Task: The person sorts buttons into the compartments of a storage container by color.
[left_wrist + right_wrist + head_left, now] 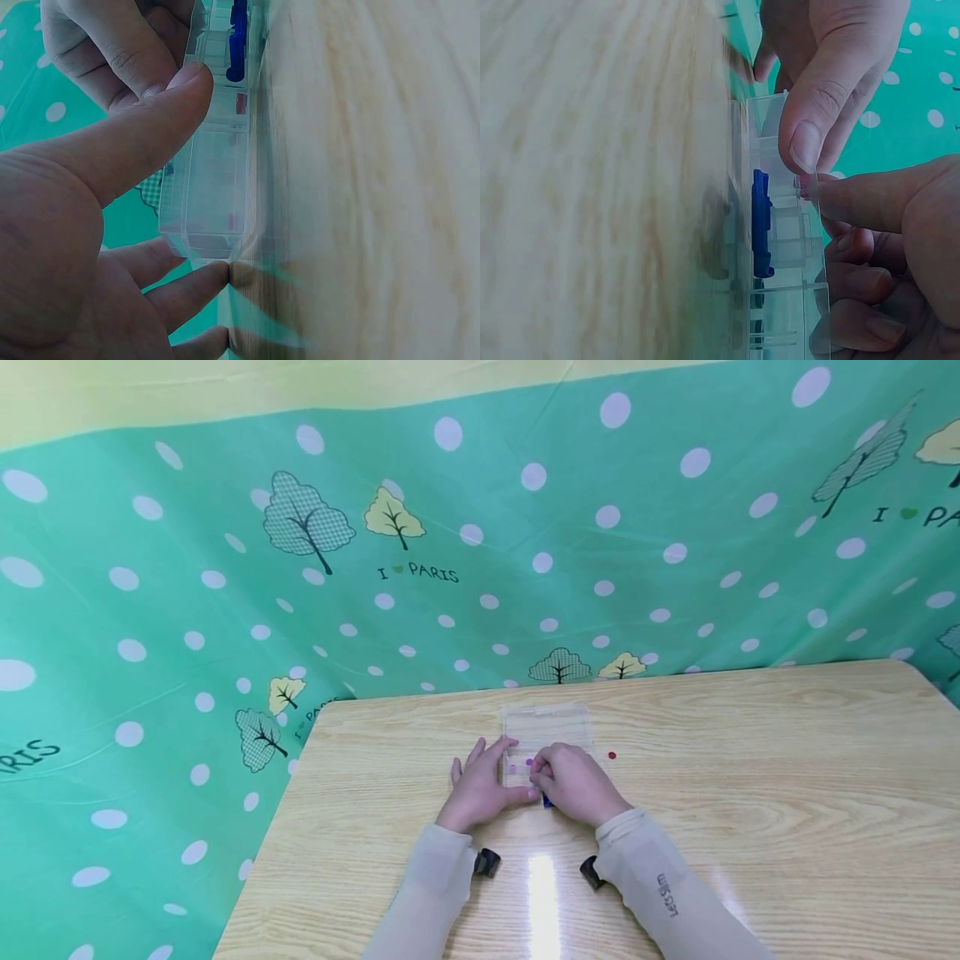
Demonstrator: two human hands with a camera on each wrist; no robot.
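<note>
A clear plastic box (551, 725) with compartments stands at the far side of the table, its lid laid back. My left hand (480, 789) holds it, thumb along the front edge and fingers around the left end. Over the front compartments, my right hand (573, 781) has its thumb and index finger together at a small purple disc (529, 762). In the right wrist view a bit of pink (804, 185) shows at the thumb tip, partly hidden. A blue latch (760, 225) sits on the box's front, below the right hand.
A small red disc (612, 755) lies on the wooden table (750, 793), right of the box. Behind the table's far edge hangs a green dotted cloth (480, 568). A pale purple piece (513, 769) shows in a left compartment.
</note>
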